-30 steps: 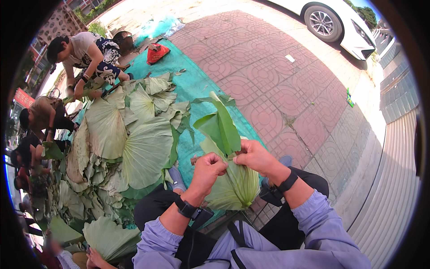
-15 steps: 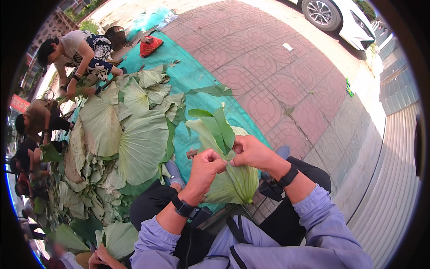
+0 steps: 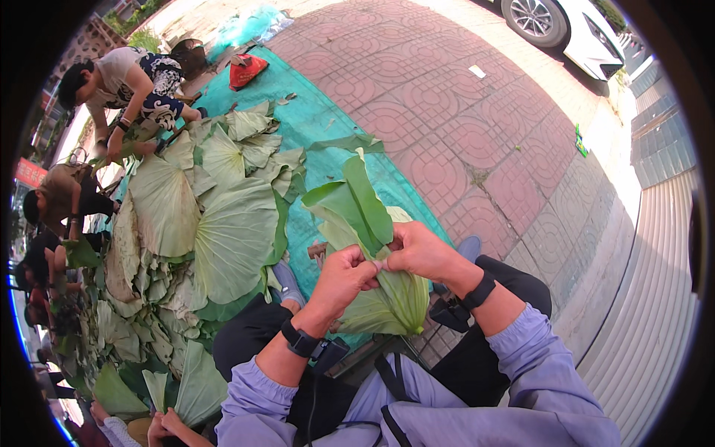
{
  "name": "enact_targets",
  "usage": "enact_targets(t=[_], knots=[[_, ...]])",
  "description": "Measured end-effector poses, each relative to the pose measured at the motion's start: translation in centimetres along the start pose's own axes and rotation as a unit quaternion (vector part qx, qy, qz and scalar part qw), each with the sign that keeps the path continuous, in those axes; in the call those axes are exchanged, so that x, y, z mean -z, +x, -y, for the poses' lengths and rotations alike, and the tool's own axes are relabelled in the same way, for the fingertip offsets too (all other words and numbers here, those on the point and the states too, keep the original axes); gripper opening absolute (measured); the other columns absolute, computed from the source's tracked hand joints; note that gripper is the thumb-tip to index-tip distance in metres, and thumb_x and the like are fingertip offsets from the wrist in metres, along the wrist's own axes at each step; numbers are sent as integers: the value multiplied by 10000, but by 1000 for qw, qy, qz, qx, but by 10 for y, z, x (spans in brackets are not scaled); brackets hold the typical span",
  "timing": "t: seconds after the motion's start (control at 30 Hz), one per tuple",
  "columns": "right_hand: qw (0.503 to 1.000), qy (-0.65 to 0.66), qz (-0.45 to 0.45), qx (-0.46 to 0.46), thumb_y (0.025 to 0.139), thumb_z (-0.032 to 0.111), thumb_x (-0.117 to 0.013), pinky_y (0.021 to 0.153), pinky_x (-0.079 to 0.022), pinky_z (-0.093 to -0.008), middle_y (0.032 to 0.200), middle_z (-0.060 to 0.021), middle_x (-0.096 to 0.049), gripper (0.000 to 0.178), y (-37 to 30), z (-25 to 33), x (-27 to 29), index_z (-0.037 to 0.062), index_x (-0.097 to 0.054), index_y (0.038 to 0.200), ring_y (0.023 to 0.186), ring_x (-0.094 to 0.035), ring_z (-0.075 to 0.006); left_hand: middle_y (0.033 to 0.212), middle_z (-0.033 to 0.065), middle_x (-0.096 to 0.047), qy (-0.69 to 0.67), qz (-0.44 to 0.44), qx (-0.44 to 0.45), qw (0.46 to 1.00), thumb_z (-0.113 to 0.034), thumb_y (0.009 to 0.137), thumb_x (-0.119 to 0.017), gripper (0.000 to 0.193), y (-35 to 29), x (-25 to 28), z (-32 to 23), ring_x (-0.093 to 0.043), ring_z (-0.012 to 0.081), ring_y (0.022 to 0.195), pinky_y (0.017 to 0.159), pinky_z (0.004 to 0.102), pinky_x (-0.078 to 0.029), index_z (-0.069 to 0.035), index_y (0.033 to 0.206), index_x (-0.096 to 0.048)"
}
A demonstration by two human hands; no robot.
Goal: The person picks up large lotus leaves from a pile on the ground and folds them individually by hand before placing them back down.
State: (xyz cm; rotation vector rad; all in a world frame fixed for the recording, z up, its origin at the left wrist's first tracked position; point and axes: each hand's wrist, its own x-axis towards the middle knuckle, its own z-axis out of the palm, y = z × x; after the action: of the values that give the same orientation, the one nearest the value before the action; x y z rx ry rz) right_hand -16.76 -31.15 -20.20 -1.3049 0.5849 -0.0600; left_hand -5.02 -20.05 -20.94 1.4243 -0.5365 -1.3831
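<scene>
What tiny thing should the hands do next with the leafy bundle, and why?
Maybe squeeze the leafy bundle a bit tighter: the left hand and right hand pinch it close together, while its green flaps stick up loosely beyond them.

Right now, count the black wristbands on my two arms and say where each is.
2: one wristband is around the wrist of the left hand, the other wristband around that of the right hand. Any under the sleeves would be hidden.

Held leaf [image 3: 402, 302] matt, ribbed surf.; tarp [image 3: 313, 115] wrinkled plas.; car [image 3: 580, 55] glossy.
</scene>
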Motion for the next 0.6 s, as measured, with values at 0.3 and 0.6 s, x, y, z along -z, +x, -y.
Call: enact_targets(t=[0.3, 0.6], knots=[[981, -188, -23, 38, 624, -17, -509, 556, -399, -242, 694, -27, -558, 284, -1, -4, 0, -16, -569, 902, 632, -468, -73, 713, 29, -565, 11, -12, -9, 1000, -79, 788, -550, 93, -2, -3, 4, -549, 89, 617, 578, 221, -460, -2, 839, -564], [989, -140, -35, 28, 610, -34, -480, 592, -414, -243, 755, -44, -580, 336, 0, -8, -4, -32, -556, 937, 681, -498, -86, 782, 23, -571, -30, -3, 10, 999, -48, 776, -530, 128, -1, -1, 15, -555, 96, 660, 608, 230, -480, -3, 889, -571]])
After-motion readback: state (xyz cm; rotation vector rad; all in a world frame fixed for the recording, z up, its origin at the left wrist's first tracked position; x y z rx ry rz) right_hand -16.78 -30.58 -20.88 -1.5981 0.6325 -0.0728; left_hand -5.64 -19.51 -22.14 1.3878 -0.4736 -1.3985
